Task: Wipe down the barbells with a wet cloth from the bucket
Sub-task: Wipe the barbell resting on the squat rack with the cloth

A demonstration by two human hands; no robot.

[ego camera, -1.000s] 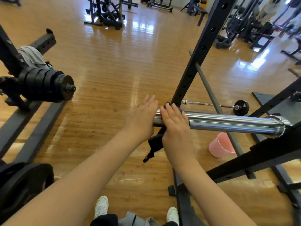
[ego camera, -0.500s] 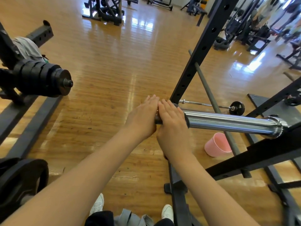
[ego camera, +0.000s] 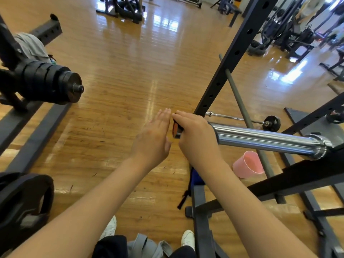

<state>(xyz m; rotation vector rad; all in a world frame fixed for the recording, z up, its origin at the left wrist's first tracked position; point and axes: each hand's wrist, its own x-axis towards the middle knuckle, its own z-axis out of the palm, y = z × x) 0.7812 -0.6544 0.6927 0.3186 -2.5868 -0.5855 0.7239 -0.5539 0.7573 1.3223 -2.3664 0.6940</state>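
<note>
A: Item one, the bar (ego camera: 264, 139). Where is it?
B: Chrome sleeve, lying level on the rack (ego camera: 290, 175) at right, its collar to the right, its free end pointing left over bare floor (ego camera: 119, 75).

A: Right hand (ego camera: 197, 138)?
B: Fingers curled over the sleeve's left end, clamped there. A dark cloth (ego camera: 193, 180) shows at the end under the fingers and hangs below the wrist, near the rack's base.

A: Left hand (ego camera: 154, 138)?
B: Flat, fingers straight and together, just left of the bar end. Its fingertips are close beside the right hand's; whether they touch, cannot tell.

A: Bucket (ego camera: 248, 164)?
B: Pink, on the floor below the sleeve, tilted, just beside a grey pole (ego camera: 240, 101) leaning along the upright (ego camera: 229, 58).

A: Open room?
B: Wide wood floor left of and beyond the hands. Bounded far left by a stack of plates (ego camera: 50, 83) on another bar, near left by a loose plate (ego camera: 24, 207). A small barbell (ego camera: 242, 119) lies on the floor behind the sleeve. White shoes (ego camera: 188, 237) at the near edge.
</note>
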